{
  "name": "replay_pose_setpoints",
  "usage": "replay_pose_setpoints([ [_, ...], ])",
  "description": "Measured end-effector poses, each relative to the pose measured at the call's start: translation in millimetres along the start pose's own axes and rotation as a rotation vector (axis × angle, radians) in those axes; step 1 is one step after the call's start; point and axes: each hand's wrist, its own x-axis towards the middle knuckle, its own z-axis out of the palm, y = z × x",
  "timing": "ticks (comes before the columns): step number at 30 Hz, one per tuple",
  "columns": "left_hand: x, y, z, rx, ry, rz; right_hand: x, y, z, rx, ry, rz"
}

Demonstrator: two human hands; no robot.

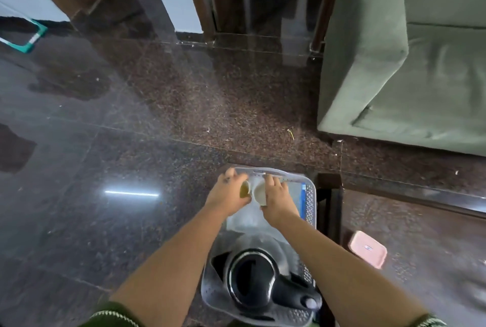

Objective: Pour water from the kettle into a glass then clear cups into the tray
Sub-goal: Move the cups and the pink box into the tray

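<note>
A dark speckled stone floor (131, 129) filled most of the frame, with a green sofa (410, 63) at upper right. At lower centre a grey perforated tray (310, 195) sat on what looked like a small dark counter (328, 195), though little of it showed. In the near end of the tray stood the black kettle (252, 276), handle toward the lower right. A pink lidded box (368, 249) lay on the floor at right of the tray.

At the tray's far end, both arms reached forward. The left hand (226, 195) had its fingers curled round a small cup (245, 189) with yellowish liquid inside, tipped on its side. The right hand (278, 195) gripped a white cup (260, 192) just beside it, also tilted, the two cups nearly touching.

By this view the pouring seemed done and the clearing step was in hand. The next move likely called for setting both cups upright on the tray's bare far end, then loosening each grip without spilling the liquid
</note>
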Motion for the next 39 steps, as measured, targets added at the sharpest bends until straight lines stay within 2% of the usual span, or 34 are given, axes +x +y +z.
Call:
replay_pose_setpoints([
  [7, 16.5, -17.8, 27.9, -0.007, 0.064, 0.002, 22.6, 5.6, 29.7, -0.109, 0.034, -0.038],
  [14, 19.2, -18.1, 23.2, 0.075, -0.151, 0.006, 17.7, 9.0, 34.3, 0.029, 0.077, 0.05],
  [19, 17.1, -26.4, 19.2, 0.181, -0.053, 0.086, 19.6, 9.7, 32.4, 0.012, 0.061, 0.032],
  [22, 14.5, -28.1, 17.4, 0.35, 0.013, 0.113, 19.4, 10.6, 34.6, -0.002, 0.064, 0.023],
  [30, 11.2, -23.1, 21.4, 0.479, 0.048, 0.115, 17.1, 10.3, 33.5, 0.048, 0.072, 0.036],
  [35, 1.1, -13.8, 16.5, 0.395, 0.052, 0.078, 3.2, 11.0, 19.4, 0.036, 0.069, -0.005],
  [39, -19.0, 19.9, -8.6, 0.187, 0.088, -0.079, -32.5, 24.0, 6.5, 0.228, 0.274, 0.041],
])
